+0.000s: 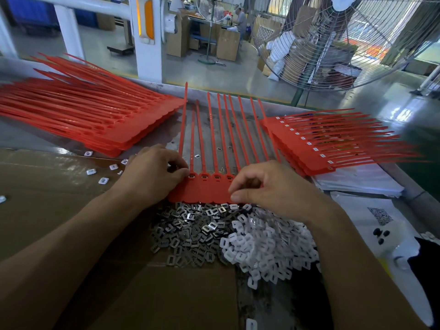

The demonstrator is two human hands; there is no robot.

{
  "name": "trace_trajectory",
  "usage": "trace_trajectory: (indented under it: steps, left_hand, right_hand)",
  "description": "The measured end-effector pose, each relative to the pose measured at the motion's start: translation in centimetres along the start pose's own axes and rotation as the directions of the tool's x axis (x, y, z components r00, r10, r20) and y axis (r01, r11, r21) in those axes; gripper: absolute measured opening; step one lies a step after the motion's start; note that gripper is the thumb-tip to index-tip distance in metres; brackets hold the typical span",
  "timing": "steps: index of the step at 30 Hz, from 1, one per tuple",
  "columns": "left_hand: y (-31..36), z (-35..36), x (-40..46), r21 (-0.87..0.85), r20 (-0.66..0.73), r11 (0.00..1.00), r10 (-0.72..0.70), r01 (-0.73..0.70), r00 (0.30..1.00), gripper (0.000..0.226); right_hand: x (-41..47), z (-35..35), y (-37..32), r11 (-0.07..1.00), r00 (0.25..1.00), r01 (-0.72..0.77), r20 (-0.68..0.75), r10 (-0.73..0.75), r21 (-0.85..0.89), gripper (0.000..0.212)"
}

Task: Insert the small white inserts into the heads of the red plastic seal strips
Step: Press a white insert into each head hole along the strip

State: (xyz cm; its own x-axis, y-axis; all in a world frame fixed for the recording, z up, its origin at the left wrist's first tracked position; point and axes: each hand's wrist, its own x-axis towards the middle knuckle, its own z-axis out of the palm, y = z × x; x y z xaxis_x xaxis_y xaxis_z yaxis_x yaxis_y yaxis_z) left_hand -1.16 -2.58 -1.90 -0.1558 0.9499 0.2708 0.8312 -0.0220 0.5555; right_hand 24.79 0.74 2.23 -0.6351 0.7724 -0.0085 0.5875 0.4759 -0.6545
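Grey metal bench top, worn, spans the frame. Flattened brown cardboard sheet covers lower left and centre. On it: pile of small metal clips at centre, pile of white inserts just right of it, touching. Row of red seal strips at centre, tails toward the far edge. Red strip stack upper left; second stack at right, on white sheets. Loose white inserts scattered left of centre.

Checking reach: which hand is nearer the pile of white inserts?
Right. The right hand hovers just above the white inserts; the left hand is farther left, on the red strip heads.
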Motion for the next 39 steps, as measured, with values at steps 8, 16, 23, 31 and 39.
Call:
trace_trajectory:
  steps: [8, 16, 23, 31, 39]
  left_hand:
    - [0.0, 0.1, 0.0, 0.005, -0.006, 1.000, 0.004, -0.004, 1.000, 0.006]
    - [0.0, 0.1, 0.0, 0.011, -0.005, 1.000, 0.004, -0.004, 1.000, 0.007]
    - [0.2, 0.1, 0.0, 0.004, -0.006, 1.000, 0.002, -0.002, 1.000, 0.007]
    - [0.2, 0.0, -0.1, 0.002, -0.004, 1.000, -0.005, 0.005, 1.000, 0.008]
    - [0.2, -0.1, -0.2, 0.005, 0.004, 1.000, -0.009, 0.009, 1.000, 0.007]
  right_hand:
    - [0.5, 1.2, -0.5, 0.995, 0.989, 0.088, 0.123, -0.081, -0.048, 0.010]
    - [0.6, 1.5, -0.6, 0.993, 0.990, 0.092, 0.115, -0.083, -0.075, 0.007]
    - [0.7, 2.2, -0.8, 0.992, 0.996, 0.086, 0.024, -0.084, -0.089, 0.009]
    - [1.0, 1.0, 0.6, 0.992, 0.929, -0.078, -0.353, 0.109, 0.101, 0.011]
    - [-0.5, -2.9, 5.5, 0.889, 0.730, -0.366, -0.508, 0.458, 0.276, 0.015]
